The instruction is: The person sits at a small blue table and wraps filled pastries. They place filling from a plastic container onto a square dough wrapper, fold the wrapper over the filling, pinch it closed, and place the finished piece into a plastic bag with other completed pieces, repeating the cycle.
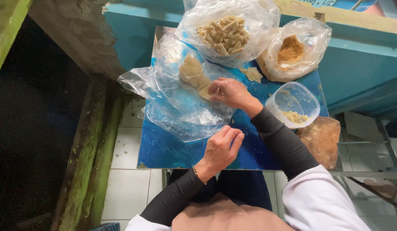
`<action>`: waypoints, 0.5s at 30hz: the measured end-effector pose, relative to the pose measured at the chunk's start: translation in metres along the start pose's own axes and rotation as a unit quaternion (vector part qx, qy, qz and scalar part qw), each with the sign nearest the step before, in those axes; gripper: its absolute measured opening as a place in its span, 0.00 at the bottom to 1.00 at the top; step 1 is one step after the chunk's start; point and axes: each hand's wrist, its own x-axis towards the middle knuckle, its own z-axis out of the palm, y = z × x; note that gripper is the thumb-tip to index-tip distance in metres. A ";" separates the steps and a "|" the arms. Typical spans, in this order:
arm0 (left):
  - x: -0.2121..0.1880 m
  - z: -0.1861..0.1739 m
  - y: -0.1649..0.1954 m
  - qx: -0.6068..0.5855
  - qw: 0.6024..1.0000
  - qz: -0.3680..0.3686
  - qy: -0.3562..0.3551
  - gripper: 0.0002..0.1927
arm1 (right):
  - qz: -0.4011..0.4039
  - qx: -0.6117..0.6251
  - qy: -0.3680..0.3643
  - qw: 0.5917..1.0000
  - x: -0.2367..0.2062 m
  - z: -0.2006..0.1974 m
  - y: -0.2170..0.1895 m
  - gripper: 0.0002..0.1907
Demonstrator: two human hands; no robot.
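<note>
Blue plastic-covered tabletop [173,149]: right hand [230,92] fingers pinch small pale dough piece [205,90] beside beige dough lump [191,70] on clear crinkled plastic sheet [181,107], left hand [220,147] fingers curled, apparently empty; sticky dough may likely tear or drag the sheet.
</note>
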 end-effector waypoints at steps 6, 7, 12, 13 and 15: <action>0.005 -0.004 -0.002 -0.070 0.995 -0.045 0.061 0.05 | 0.187 0.244 0.031 0.951 0.000 0.013 0.035 0.11; 0.009 -0.005 -0.003 -0.087 0.991 -0.069 0.078 0.05 | 0.216 0.299 0.054 0.928 -0.001 0.010 0.039 0.11; 0.037 -0.022 -0.015 -0.171 0.962 -0.142 0.159 0.09 | 0.209 0.511 0.073 0.830 -0.040 -0.012 0.020 0.12; 0.040 -0.023 -0.016 -0.164 0.962 -0.134 0.171 0.10 | 0.207 0.545 0.067 0.810 -0.052 -0.015 0.011 0.12; 0.042 -0.022 -0.014 -0.139 0.969 -0.132 0.156 0.11 | 0.209 0.594 0.067 0.774 -0.073 -0.020 -0.008 0.13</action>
